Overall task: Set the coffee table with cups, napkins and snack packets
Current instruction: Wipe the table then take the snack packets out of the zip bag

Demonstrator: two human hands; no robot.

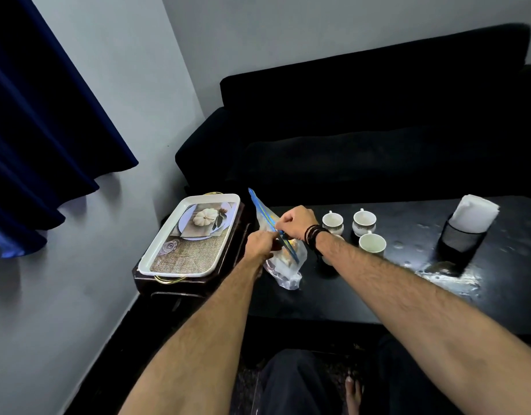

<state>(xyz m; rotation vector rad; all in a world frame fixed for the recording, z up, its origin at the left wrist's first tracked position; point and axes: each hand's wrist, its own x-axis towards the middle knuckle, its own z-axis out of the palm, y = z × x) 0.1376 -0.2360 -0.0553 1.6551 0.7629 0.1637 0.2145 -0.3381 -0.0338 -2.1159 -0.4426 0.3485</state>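
Observation:
A clear zip bag (283, 265) with a blue seal strip stands on the left end of the black coffee table (408, 280); snack packets show dimly inside it. My left hand (259, 244) pinches the near side of the bag's mouth. My right hand (297, 221), with dark bracelets on the wrist, grips the blue strip on the far side. Three white cups (333, 223) (364, 223) (372, 246) stand just right of the bag; another is partly hidden under my right wrist. White napkins (475, 212) stick up from a dark holder at the table's right.
A white picture tray (189, 235) with gold handles lies on a small dark side table left of the coffee table. A black sofa (363, 130) runs behind. Blue curtains (40, 115) hang at the left wall. My knees and a bare foot are below.

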